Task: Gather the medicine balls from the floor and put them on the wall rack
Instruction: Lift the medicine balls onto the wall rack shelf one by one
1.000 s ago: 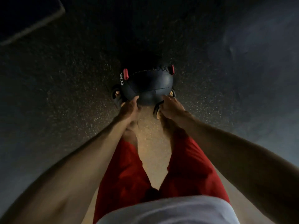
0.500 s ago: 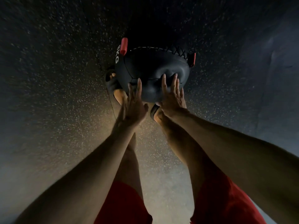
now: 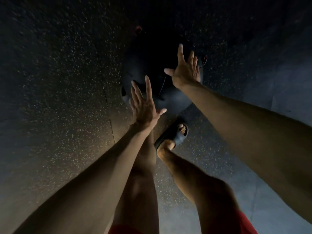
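A large black medicine ball with a red tab at its far edge fills the dim middle of the head view. It sits above my left foot, off the floor. My left hand presses flat on its near left side, fingers spread. On its right side my right hand lies flat too, fingers apart. The ball is held between the two palms. No wall rack is in view.
Dark speckled rubber floor lies all around, with a seam running to the left of my legs. My right foot in a dark slide sandal is just below the ball. Light is poor, and the far edges are nearly black.
The ball has come up nearer to the camera. My right hand has slid further round its right side and my left hand lower. My right foot now shows below the ball.
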A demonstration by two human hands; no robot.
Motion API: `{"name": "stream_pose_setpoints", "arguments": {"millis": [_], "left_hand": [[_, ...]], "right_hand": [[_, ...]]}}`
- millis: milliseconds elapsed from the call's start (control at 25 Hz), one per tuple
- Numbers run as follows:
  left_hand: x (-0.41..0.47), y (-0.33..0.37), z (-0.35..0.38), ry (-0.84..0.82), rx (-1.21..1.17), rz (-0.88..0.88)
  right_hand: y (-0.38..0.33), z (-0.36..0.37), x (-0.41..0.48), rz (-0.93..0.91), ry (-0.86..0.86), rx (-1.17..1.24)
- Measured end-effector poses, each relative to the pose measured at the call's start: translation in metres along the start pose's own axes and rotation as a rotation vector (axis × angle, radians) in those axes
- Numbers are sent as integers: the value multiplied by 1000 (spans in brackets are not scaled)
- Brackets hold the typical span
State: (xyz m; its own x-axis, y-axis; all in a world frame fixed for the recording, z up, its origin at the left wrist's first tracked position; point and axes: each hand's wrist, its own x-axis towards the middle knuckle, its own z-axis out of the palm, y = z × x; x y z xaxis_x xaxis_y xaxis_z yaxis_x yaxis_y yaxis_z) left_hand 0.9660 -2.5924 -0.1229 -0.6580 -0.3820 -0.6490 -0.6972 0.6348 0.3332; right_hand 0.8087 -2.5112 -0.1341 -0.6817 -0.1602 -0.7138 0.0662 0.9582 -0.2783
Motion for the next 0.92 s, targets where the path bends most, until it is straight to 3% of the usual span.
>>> {"name": "stream_pose_setpoints", "arguments": {"millis": [280,640,920], "left_hand": [[122,36,-73,15,116,-60],[238,72,-162,-181,46,-199],[250,58,-169,31,-154,-126]], "right_hand": [[-29,-23,25,-171,222,37],[-33,-26,17,-62,47,-1],[-75,-87,118,33,-11,-73]]}}
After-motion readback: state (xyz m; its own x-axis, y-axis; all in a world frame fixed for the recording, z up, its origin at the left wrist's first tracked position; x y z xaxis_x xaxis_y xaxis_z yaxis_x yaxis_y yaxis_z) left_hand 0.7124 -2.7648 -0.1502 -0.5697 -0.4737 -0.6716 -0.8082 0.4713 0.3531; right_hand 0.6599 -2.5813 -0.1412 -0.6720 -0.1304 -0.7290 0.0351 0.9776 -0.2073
